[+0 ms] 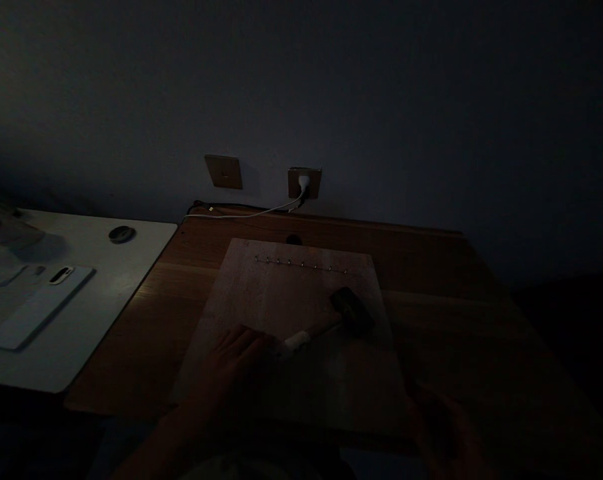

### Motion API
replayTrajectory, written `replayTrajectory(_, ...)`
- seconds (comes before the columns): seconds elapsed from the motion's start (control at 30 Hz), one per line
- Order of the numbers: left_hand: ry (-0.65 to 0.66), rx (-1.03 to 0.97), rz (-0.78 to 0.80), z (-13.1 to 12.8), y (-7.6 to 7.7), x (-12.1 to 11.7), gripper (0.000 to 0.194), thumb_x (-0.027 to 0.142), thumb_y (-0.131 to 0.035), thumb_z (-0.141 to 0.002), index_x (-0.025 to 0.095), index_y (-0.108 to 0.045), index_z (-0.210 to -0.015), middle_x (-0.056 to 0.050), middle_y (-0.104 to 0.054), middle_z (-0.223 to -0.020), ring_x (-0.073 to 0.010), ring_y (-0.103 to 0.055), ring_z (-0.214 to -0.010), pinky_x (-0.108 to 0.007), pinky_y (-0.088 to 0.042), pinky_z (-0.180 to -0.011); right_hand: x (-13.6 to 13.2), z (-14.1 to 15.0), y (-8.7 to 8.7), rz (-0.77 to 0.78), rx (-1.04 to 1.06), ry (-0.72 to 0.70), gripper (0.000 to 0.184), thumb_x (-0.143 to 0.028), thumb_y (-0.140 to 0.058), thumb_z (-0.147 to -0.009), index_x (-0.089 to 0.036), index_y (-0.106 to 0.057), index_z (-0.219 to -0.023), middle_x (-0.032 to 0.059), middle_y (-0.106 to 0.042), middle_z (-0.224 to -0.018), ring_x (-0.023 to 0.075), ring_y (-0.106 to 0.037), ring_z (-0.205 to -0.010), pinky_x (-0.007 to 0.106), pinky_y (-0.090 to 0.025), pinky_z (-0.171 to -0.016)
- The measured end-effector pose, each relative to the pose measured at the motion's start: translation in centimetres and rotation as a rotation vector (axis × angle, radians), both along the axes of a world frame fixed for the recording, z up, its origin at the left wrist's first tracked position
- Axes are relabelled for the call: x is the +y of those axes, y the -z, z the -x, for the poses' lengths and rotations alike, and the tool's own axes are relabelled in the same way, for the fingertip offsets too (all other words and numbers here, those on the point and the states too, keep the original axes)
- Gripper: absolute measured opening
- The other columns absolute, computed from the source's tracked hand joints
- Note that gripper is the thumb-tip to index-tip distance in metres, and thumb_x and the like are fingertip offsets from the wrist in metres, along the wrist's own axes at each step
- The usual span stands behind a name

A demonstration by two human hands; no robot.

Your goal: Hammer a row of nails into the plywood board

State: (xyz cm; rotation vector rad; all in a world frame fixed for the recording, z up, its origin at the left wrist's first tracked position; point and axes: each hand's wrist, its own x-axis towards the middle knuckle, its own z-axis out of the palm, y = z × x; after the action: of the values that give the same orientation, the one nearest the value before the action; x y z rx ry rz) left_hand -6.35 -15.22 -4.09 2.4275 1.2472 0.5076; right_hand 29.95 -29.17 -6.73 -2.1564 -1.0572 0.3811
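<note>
A pale square board (281, 293) lies on the wooden table, with a row of small upright metal pins, perhaps nails (302, 264), along its far side. A mallet (351, 311) with a dark head rests on the board, its handle slanting toward the near left. My left hand (241, 347) lies over the board's left part, fingers spread, beside the pale end of the handle; I see no grip on it. Near the board's lower right corner, my right hand (441, 423) is in deep shadow, and its fingers are hard to make out.
The wooden table (446, 313) meets a wall with a socket (305, 183), a white plug and cables. A second wall plate (224, 171) is farther left. On the adjoining white table (106, 300) are a round dark object (121, 234) and a flat white box (39, 310). Lighting is very dim.
</note>
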Motion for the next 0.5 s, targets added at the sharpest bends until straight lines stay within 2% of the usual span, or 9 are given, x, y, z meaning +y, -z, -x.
replayTrajectory(0.1,-0.296,-0.039,-0.029,3.1,0.3,1.5,0.039,0.034,-0.056,-0.102,0.023,-0.067,-0.138,-0.014,-0.062,-0.151,-0.034,-0.065,-0.132,-0.046,-0.061,-0.103,2.1,1.5,0.3,-0.01,-0.113,-0.093,0.057,-0.071,-0.059,-0.094,-0.024,-0.076,-0.122,0.0181,-0.08,-0.126,0.0427,-0.076,-0.111,0.06,-0.064,-0.09)
replayTrajectory(0.2,-0.515,-0.051,0.041,6.4,-0.7,2.6,0.047,0.052,-0.054,-0.101,0.02,-0.07,-0.133,-0.015,-0.068,-0.143,-0.0357,-0.068,-0.129,-0.047,-0.063,-0.101,2.7,2.7,0.7,-0.038,-0.283,-0.16,0.055,-0.068,-0.059,-0.095,-0.027,-0.076,-0.126,0.018,-0.077,-0.131,0.0468,-0.07,-0.123,0.07,-0.056,-0.1)
replayTrajectory(0.33,-0.568,-0.118,0.2,8.1,-2.1,2.5,0.05,0.061,-0.051,-0.102,0.022,-0.075,-0.123,-0.01,-0.078,-0.126,-0.0314,-0.075,-0.115,-0.044,-0.064,-0.098,2.4,3.3,1.0,-0.02,-0.398,-0.207,0.046,-0.061,-0.059,-0.095,-0.034,-0.077,-0.127,0.0142,-0.078,-0.129,0.0497,-0.066,-0.127,0.076,-0.049,-0.102)
replayTrajectory(0.5,-0.6,-0.216,0.245,6.5,-1.7,2.4,0.047,0.06,-0.058,-0.1,0.023,-0.074,-0.123,-0.009,-0.081,-0.12,-0.031,-0.077,-0.108,-0.04,-0.066,-0.086,2.3,1.8,0.8,0.004,-0.456,-0.218,0.047,-0.056,-0.06,-0.092,-0.032,-0.076,-0.13,0.0177,-0.077,-0.129,0.0511,-0.069,-0.116,0.077,-0.048,-0.096)
